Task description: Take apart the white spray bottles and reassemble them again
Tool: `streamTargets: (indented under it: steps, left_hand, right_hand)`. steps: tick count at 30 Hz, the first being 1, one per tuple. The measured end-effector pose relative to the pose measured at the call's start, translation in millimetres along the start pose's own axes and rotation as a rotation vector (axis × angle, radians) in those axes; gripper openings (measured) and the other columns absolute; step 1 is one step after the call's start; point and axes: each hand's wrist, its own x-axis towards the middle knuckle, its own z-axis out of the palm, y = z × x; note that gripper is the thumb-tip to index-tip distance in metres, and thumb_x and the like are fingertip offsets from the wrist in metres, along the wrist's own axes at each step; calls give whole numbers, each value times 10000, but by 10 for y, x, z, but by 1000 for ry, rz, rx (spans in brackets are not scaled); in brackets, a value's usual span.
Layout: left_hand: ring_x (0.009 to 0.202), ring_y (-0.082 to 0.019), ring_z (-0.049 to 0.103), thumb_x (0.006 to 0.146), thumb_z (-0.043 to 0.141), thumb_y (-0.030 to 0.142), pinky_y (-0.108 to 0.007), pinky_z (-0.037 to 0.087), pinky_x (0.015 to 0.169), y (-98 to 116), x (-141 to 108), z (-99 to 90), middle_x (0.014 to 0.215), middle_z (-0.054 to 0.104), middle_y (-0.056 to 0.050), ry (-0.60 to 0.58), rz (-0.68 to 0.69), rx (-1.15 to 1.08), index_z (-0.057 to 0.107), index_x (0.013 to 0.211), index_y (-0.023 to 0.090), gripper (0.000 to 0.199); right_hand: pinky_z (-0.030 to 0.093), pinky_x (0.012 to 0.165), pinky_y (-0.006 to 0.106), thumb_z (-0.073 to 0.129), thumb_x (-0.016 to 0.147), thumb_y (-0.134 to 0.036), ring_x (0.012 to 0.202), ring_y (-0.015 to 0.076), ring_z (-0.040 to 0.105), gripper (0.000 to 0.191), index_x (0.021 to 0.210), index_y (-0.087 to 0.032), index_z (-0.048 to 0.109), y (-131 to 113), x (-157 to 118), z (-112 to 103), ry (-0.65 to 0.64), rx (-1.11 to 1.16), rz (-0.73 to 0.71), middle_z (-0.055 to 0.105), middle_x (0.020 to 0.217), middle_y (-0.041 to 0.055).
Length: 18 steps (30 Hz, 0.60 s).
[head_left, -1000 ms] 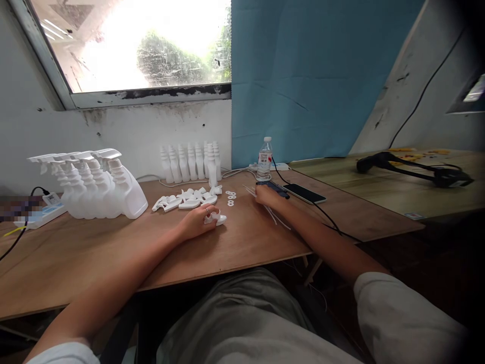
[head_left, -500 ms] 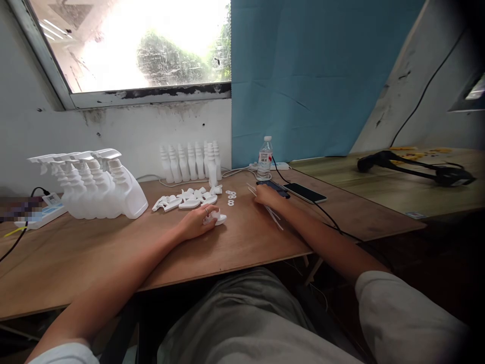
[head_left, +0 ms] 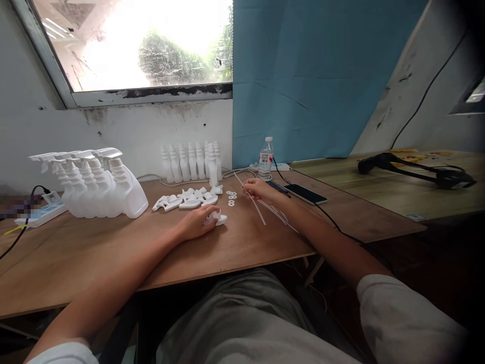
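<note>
My left hand (head_left: 199, 222), with a ring on one finger, is closed on a white plastic spray head (head_left: 221, 219) low over the table. To its right, my right hand (head_left: 257, 189) pinches a thin white tube (head_left: 258, 211) that slants down toward me. More thin tubes (head_left: 281, 217) lie on the table under my right wrist. Several white trigger parts (head_left: 190, 198) are heaped behind my left hand. Small white rings (head_left: 231, 197) lie between that heap and my right hand.
White bottles with trigger tops (head_left: 102, 189) stand at the left, beside a power strip (head_left: 45, 214). Slim white bottles (head_left: 190, 163) line the wall. A water bottle (head_left: 265, 158), a phone (head_left: 305, 193) and a black cable (head_left: 330, 218) are at the right. The table's front edge (head_left: 227, 273) is near my lap.
My right hand has moved slightly left and up, lifting one tube apart from the others. My left hand has stayed in place on the spray head.
</note>
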Motion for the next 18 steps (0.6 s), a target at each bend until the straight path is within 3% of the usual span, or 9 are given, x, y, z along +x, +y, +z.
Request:
streamTargets:
  steps: [3, 8, 13, 16, 18]
  left_hand:
    - [714, -130, 568, 880, 485, 331, -263, 451, 728, -8, -1, 6, 1109, 597, -46, 0, -10, 1, 520, 1166, 221, 309]
    - [757, -148, 588, 879, 484, 349, -275, 456, 751, -4, 1, 10, 1099, 606, -51, 2, -28, 0, 515, 1175, 219, 325]
    - [743, -148, 589, 879, 482, 350, -273, 458, 737, 15, -1, 2, 1081, 613, -51, -2, -34, 8, 517, 1176, 217, 328]
    - [726, -141, 579, 878, 481, 348, -264, 455, 724, 17, -4, 3, 1064, 614, -49, 6, -32, 4, 518, 1176, 212, 330]
    - [702, -133, 568, 873, 486, 351, -258, 453, 708, 12, -6, 7, 1052, 613, -46, 8, -40, 0, 520, 1172, 212, 332]
  right_hand:
    - [327, 393, 182, 454, 768, -225, 446, 76, 464, 87, 846, -191, 436, -118, -73, 92, 28, 203, -130, 506, 674, -21]
    - [399, 499, 185, 532, 721, -185, 532, 47, 471, 213, 897, -224, 418, -175, -183, 205, 164, 586, -530, 464, 824, -42]
    - [430, 615, 213, 556, 758, -179, 678, 87, 512, 184, 924, -210, 484, -172, -227, 215, 177, 453, -630, 493, 858, -15]
    - [432, 647, 231, 533, 779, -198, 707, 113, 525, 91, 855, -168, 575, -155, -212, 191, 75, 280, -607, 559, 823, 14]
    - [429, 643, 235, 522, 795, -228, 689, 122, 537, 126, 800, -146, 619, -122, -193, 177, -54, 186, -529, 599, 773, 23]
